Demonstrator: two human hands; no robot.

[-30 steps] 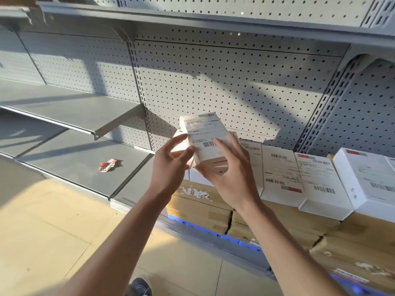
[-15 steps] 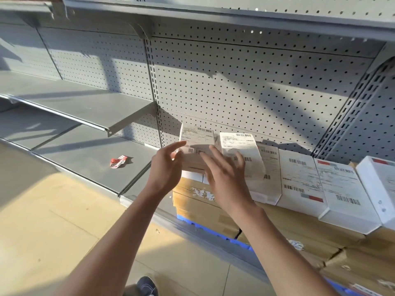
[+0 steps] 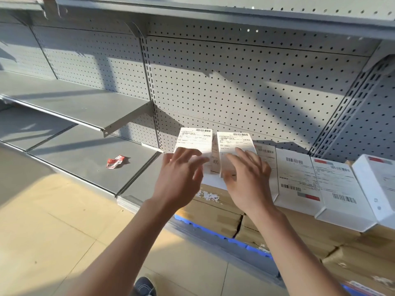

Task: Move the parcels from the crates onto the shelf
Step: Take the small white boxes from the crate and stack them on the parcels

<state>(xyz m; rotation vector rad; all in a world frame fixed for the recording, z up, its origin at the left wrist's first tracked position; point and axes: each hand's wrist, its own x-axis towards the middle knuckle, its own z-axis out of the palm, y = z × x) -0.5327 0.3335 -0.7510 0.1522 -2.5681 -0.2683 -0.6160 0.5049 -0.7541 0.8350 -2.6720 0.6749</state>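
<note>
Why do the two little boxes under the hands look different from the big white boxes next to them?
The two small boxes are narrower than the big boxes. The small ones stand at the left end of the row, on top of a flat white box; the big ones lean in a row on brown cartons. The left hand and right hand rest on the small ones; the big ones are untouched. All are white with barcode labels.

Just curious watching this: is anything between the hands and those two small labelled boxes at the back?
Nothing visible. The left hand lies on the left box and the right hand on the right box, fingers straight, with nothing in between.
</note>
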